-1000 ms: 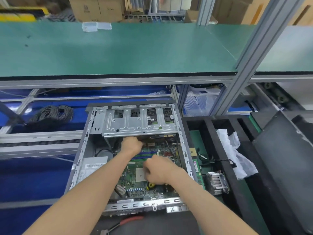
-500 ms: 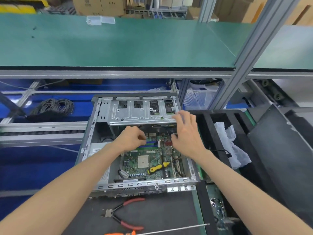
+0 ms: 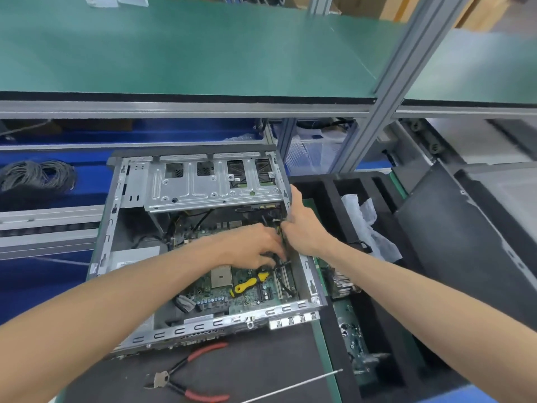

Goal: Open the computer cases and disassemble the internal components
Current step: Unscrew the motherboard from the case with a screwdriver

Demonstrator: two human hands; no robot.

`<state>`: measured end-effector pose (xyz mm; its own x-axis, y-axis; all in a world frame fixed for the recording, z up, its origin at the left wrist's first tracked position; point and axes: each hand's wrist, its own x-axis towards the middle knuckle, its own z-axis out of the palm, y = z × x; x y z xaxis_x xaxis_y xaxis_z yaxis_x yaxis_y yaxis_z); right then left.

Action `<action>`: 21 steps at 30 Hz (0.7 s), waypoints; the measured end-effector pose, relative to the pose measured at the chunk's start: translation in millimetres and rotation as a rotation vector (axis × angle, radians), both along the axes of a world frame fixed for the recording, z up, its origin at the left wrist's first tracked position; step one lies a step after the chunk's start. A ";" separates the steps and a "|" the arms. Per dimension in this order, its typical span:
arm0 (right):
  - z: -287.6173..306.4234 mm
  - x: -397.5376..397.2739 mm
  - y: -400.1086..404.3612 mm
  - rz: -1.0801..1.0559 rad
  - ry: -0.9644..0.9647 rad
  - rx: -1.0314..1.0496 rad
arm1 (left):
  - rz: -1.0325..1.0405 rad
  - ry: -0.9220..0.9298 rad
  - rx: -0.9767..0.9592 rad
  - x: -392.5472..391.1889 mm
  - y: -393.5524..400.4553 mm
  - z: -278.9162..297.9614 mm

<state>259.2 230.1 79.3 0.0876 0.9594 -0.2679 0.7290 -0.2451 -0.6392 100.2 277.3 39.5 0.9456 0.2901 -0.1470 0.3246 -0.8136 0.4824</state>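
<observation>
The open computer case [image 3: 200, 242] lies flat at the table's [image 3: 261, 367] near-centre, on a dark mat, lid off, w/ its green motherboard [image 3: 232, 289] exposed. A metal drive cage [image 3: 209, 184] spans the case's far end. A yellow-handled screwdriver [image 3: 250, 284] lies on the board, just beside the bare CPU socket [image 3: 221, 276].

Both hands are inside the case at its right side. Left hand [image 3: 255, 248] reaches across the board, fingers curled down among black cables [image 3: 280, 264] near the slots; it seems to pinch them, but the exact grip is hidden. Right hand [image 3: 303, 228] sits against the case's right wall, thumb up along the rim, other fingers tucked inward next to the left hand's fingers; can't tell whether they hold anything.

In front of the case, red-handled pliers [image 3: 189, 376] lie on the mat, jaws toward the left, and a long thin metal rod [image 3: 293, 386] lies to their right. Right of the case, black foam trays [image 3: 363, 286] hold a heatsink [image 3: 340, 282], a circuit board [image 3: 353, 344] and crumpled white wrap [image 3: 369, 228]. A coil of grey cable [image 3: 35, 178] sits far left on the blue lower shelf. A green shelf [image 3: 189, 53] runs overhead.
</observation>
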 end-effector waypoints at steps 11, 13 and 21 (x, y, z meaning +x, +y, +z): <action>2.5 -4.1 -2.1 -0.018 -0.015 -0.007 | -0.196 0.081 0.096 23.1 2.1 -16.6; 2.1 -4.5 -2.3 -0.023 -0.015 -0.002 | -0.214 0.115 0.061 28.0 -0.9 -19.0; -1.3 -6.5 -0.5 -0.053 -0.026 -0.012 | -0.263 0.134 0.126 44.2 -21.4 -28.6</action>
